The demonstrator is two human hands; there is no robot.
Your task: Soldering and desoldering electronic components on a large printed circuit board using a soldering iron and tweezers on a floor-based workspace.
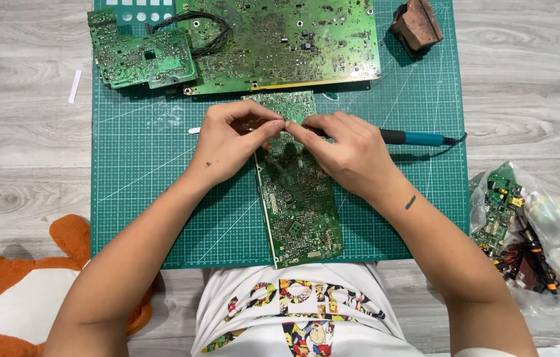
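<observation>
Green cutting mat (161,198) lies on a grey wood-grain floor (22,125); the person sits at its near edge. Mat's left half is mostly bare, open from the left forearm out to the mat's left border. Right of the forearms, a bare strip runs to the mat's right edge.

Far edge is crowded: a large green circuit board (293,39) spans the top centre, a smaller green board (138,59) with black wires just left of it, touching or overlapping. A brown rusty block (417,25) sits at the far right corner, apart from the boards.

Long narrow circuit board (300,205) lies in the middle of the mat, running from just below the large board down to the near edge, tilted slightly. Green, densely dotted with small components and solder points, a small square chip near its lower end. Upper part is covered by the hands.

Left hand (230,142) and right hand (349,152) meet above the board's upper part, fingertips pinched together close; what they pinch is too small to tell. A soldering iron (419,138), black and teal handle, lies behind the right hand, cord trailing right.

Off the mat: a clear plastic bag of parts (531,231) at right, an orange and white plush cushion (22,291) at near left, a white slip (75,86) at far left.
</observation>
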